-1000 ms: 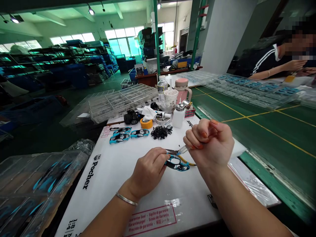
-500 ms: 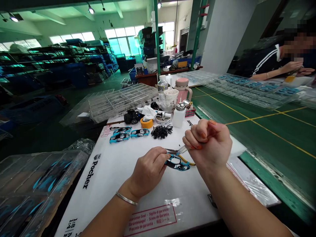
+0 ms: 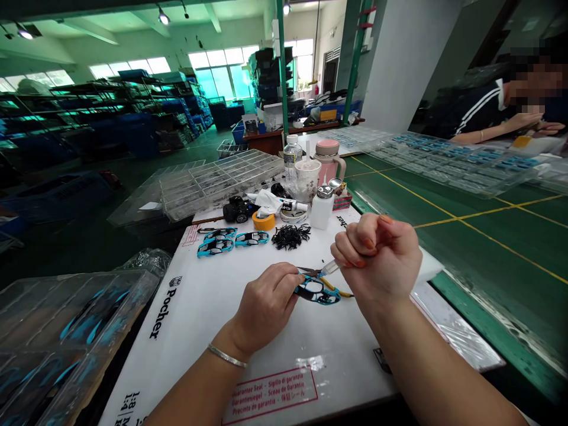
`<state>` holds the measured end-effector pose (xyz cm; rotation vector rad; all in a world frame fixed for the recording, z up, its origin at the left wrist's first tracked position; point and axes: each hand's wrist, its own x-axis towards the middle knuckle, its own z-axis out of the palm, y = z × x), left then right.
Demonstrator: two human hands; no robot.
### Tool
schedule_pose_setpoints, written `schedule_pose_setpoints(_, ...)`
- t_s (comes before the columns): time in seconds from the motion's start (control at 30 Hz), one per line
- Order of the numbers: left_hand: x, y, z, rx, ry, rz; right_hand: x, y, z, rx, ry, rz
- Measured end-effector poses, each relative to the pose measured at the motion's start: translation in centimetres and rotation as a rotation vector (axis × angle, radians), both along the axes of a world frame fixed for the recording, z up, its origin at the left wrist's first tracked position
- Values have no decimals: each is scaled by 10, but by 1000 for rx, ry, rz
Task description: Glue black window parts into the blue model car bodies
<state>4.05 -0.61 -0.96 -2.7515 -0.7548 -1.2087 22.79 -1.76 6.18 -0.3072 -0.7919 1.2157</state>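
My left hand [image 3: 266,305] pinches the left end of a blue-and-black plastic car body part [image 3: 327,298] just above the white board. In my right hand [image 3: 384,263], fingers curl around a slim clear syringe-like dispenser [image 3: 332,268]. Its narrow tip points down at the part's upper edge; whether they touch I cannot tell. Behind the part lie pliers with yellow handles [image 3: 345,294], partly covered. A heap of small black strips [image 3: 290,236] sits beyond my hands, with several similar blue-and-black parts [image 3: 251,238] to its left.
At the board's [image 3: 199,331] back stand a white pump bottle [image 3: 322,212], orange tape roll [image 3: 263,221], paper cup [image 3: 307,180] and pink flask [image 3: 327,160]. A clear compartment tray [image 3: 133,296] holds parts at left. Across the green table [image 3: 488,236], a person [image 3: 483,112] works near more trays.
My right hand and the dispenser have shifted very slightly right. The part in my left hand has moved a little up and left, with a small tilt.
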Motion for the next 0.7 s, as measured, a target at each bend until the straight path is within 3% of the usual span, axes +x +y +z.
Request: schedule_pose_setpoints(0.7, -1, 1, 0, 4, -5, 13, -1, -1, 2, -11, -12, -33)
